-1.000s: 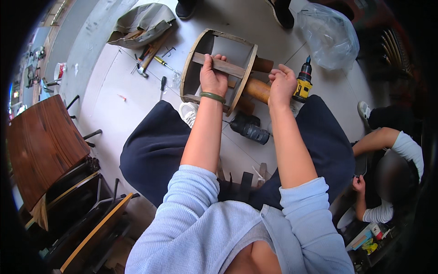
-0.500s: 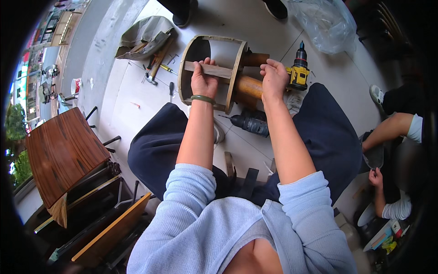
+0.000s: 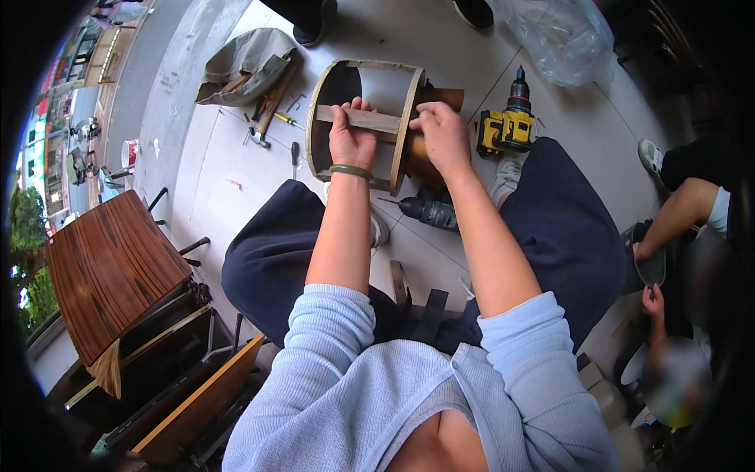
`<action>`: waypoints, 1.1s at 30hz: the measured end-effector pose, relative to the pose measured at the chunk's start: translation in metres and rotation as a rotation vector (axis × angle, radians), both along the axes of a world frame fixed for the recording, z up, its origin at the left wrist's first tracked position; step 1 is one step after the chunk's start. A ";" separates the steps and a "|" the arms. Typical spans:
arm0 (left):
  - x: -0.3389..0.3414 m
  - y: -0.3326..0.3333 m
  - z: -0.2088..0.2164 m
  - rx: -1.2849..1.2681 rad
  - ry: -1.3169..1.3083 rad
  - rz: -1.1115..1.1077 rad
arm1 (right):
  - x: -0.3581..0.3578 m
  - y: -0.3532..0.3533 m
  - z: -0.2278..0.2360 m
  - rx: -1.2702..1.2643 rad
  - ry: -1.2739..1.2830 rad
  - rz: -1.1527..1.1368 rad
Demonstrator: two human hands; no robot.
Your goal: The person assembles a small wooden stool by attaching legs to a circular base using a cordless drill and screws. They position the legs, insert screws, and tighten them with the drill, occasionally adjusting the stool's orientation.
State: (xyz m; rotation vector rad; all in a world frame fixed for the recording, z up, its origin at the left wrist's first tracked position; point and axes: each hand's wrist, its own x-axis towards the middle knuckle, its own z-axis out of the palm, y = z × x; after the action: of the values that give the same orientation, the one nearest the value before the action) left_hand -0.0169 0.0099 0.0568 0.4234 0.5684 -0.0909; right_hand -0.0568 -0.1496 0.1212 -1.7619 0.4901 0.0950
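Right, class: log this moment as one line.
left hand: gripping wooden slat; right hand: at frame rim; black drill: on floor; yellow drill: on floor

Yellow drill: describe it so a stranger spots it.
On the tiled floor, find the wooden frame in the left hand. Right of it, past the right hand, is the yellow drill. The other drill is dark grey.

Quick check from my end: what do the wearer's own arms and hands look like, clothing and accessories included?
The left sleeve and right sleeve are light blue ribbed knit, bunched near the elbows, leaving the forearms bare. The left hand is ungloved, with a rounded green bangle at its wrist. The right hand is ungloved too, its wrist unadorned.
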 end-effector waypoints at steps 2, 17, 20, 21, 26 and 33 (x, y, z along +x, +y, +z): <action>0.000 0.000 0.000 -0.026 0.002 0.003 | 0.001 0.001 0.002 -0.069 0.008 0.038; 0.000 -0.029 0.014 -0.237 0.131 0.090 | -0.004 0.025 0.007 -0.656 0.168 0.355; 0.006 -0.027 0.021 -0.150 0.167 0.125 | -0.003 0.028 0.009 -0.619 0.261 0.306; 0.007 -0.028 0.023 -0.134 0.163 0.134 | -0.001 0.028 0.008 -0.610 0.265 0.292; 0.009 -0.034 0.026 -0.032 0.206 0.175 | -0.002 0.032 0.002 -0.695 0.194 0.310; 0.011 -0.029 0.021 -0.142 0.100 0.099 | -0.001 0.027 0.003 -0.594 0.163 0.360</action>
State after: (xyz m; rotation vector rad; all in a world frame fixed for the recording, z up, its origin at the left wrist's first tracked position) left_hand -0.0062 -0.0194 0.0773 0.2529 0.6763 -0.0574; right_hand -0.0576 -0.1224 0.1246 -2.4285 0.3282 0.3798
